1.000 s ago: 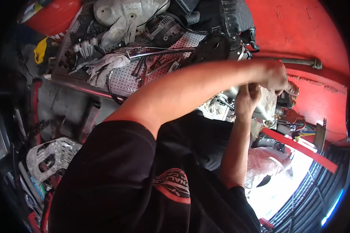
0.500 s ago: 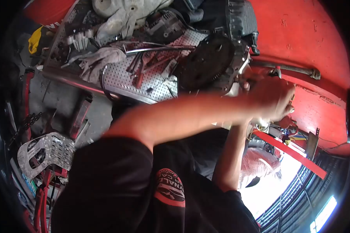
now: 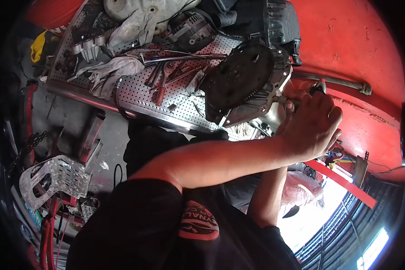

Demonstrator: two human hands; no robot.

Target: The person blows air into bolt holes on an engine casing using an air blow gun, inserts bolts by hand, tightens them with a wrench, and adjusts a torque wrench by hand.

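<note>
My left hand [image 3: 312,123] reaches across to the right of the gearbox housing [image 3: 281,74], its fingers curled round something I cannot make out. A dark rounded end [image 3: 317,88] shows just above its knuckles. Behind the left wrist is my right hand [image 3: 290,109], mostly hidden; its thumb is bent up beside a short metal piece at the housing's edge, and what it grips is covered. A large dark toothed disc [image 3: 240,78] covers the near face of the housing, which rests at the right end of a perforated metal bench [image 3: 137,92].
On the bench lie a ratchet [image 3: 166,74], long bars, grey gloves [image 3: 117,69] and an alternator [image 3: 191,31]. A red panel [image 3: 346,40] rises at the right, with a metal bar [image 3: 333,80] along it. A red beam [image 3: 346,182] juts below the hands. A perforated metal seat [image 3: 56,177] stands lower left.
My left hand and forearm have come down and nearer to my body, uncovering the lower edge of the housing. The left hand was blurred by motion before and is sharper now.
</note>
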